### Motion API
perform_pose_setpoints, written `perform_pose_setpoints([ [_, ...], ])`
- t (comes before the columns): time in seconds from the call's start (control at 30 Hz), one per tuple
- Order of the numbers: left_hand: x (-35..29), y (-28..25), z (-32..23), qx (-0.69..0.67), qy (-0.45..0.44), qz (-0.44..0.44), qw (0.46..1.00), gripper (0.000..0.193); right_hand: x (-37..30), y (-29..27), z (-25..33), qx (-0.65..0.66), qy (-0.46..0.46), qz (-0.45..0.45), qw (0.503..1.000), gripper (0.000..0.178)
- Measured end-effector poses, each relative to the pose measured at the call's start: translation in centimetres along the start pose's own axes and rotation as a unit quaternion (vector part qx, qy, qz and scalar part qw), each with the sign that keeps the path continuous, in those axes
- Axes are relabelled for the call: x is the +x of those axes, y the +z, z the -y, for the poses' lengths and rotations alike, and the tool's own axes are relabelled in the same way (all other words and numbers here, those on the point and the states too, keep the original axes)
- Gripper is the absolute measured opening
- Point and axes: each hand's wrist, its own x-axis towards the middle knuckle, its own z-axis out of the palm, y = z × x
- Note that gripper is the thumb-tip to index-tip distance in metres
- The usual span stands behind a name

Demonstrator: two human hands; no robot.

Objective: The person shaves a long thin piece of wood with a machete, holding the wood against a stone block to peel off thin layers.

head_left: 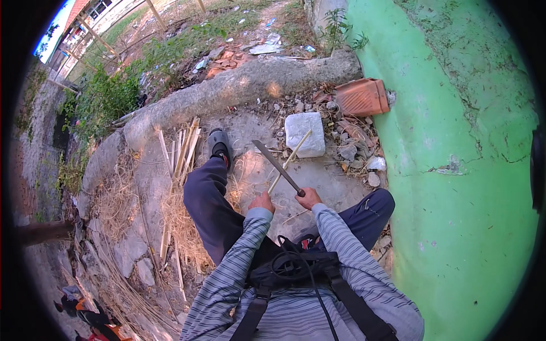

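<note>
My left hand (262, 202) is closed round the near end of a thin pale strip of split wood or bamboo (292, 156). The strip slants away to the right, its far end over a white block (305, 132). In my right hand (309, 198) is the handle of a long dark-bladed machete (277, 165), its blade pointing away and to the left. The blade crosses the strip just ahead of my hands; whether it cuts in or only lies against it, I cannot tell.
Split strips (186, 146) and pale shavings (186, 219) lie left of my leg. Beyond the block are a low concrete kerb (239, 85) and an orange clay block (362, 98) beside rubble (348, 151). A green wall (449, 227) rises close on my right.
</note>
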Motion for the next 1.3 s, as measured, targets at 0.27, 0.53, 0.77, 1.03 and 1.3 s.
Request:
perform_pose_setpoints([
  [0.27,-0.5,-0.6,-0.3,0.002,-0.014,0.018,1.0,0.028,-1.2,-0.3,-0.5,-0.023,-0.048,0.007,0.999,0.031],
  [0.53,0.1,-0.5,-0.2,0.012,0.0,0.011,1.0,0.026,2.3,-0.9,0.0,0.005,0.024,-0.048,0.999,0.035],
  [0.77,-0.5,0.2,0.2,0.018,0.024,-0.017,0.999,0.024,0.4,-1.3,-0.8,-0.027,-0.043,0.018,0.999,0.031],
  [1.03,-1.5,-0.8,-1.1,0.016,0.049,-0.033,0.998,0.02,4.0,-2.5,-0.7,0.004,0.03,-0.067,0.997,0.034],
  [1.3,-0.8,-0.4,-0.6,0.023,0.026,-0.017,0.999,0.025,1.2,-0.9,-0.2,-0.043,-0.082,0.008,0.996,0.031],
])
